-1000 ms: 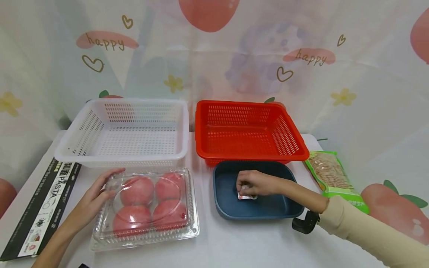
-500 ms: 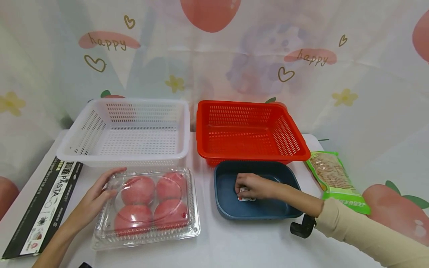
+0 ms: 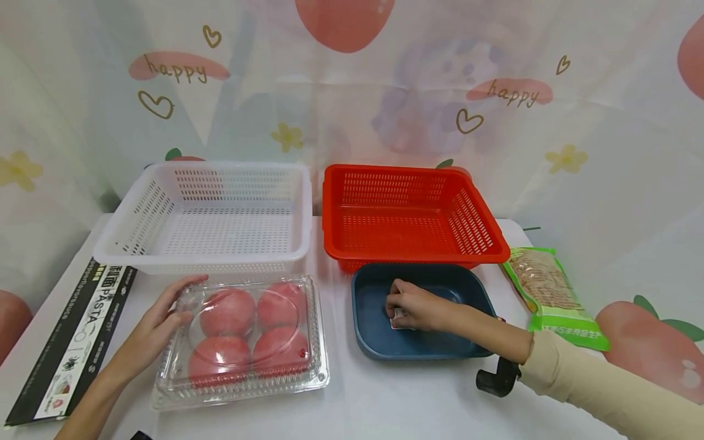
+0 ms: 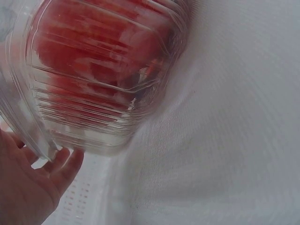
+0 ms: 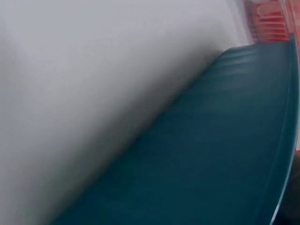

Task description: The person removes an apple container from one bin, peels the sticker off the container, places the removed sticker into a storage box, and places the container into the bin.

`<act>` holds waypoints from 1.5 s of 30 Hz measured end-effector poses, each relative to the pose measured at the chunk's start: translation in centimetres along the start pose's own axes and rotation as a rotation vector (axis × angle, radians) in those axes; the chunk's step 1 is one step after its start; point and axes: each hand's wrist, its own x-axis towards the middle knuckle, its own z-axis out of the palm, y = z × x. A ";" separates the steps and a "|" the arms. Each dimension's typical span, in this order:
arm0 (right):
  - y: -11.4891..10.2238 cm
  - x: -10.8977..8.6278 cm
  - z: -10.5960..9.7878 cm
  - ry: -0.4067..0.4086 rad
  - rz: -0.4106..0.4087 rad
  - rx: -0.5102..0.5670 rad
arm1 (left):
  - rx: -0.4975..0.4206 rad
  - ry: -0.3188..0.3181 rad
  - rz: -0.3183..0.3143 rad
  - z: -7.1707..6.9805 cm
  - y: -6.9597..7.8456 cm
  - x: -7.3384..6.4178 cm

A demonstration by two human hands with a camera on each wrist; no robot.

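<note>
A clear plastic clamshell box (image 3: 321, 366) with several red round fruits (image 3: 227, 313) inside sits on the white table. My left hand (image 3: 150, 339) grips its left side. In the left wrist view, the fingers (image 4: 67, 171) curl round the box's rim. To the right, my right hand (image 3: 420, 307) reaches into a dark blue tray (image 3: 368, 315) and pinches a small white packet (image 3: 399, 319) against or just above the tray's bottom. Most of the packet is hidden by the fingers. The right wrist view shows only the tray's outer wall (image 5: 201, 145), not the hand.
A white slotted basket (image 3: 220, 229) and a red one (image 3: 404, 229) stand behind the box and tray. At the left lies a flat black-and-white pasta box (image 3: 71, 342). A green food bag (image 3: 552, 293) lies at the right edge. A patterned cloth hangs behind.
Within the tray, my right fingers have shifted slightly and cover more of the packet. My left hand stays on the box. The view has drifted very slightly.
</note>
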 end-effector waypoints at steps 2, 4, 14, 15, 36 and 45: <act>-0.1 -0.1 -0.1 -0.001 0.013 -0.011 | 0.006 0.001 -0.001 0.0 0.0 0.0; 0.0 -0.3 -0.1 -0.005 0.034 -0.011 | 0.008 0.001 -0.003 0.0 0.0 0.0; 1.4 -1.2 -0.3 -0.033 0.117 0.109 | 0.006 0.000 -0.003 0.0 0.0 0.0; 1.5 -1.3 -0.3 -0.032 0.122 0.115 | 0.006 0.000 -0.003 0.0 0.0 0.0; 4.0 -2.6 -1.7 -0.124 0.238 0.104 | 0.103 -0.027 -0.045 -0.5 0.2 -0.2; 2.4 -1.7 -3.3 0.008 0.082 0.212 | 0.292 -0.118 -0.298 -1.7 2.7 -0.9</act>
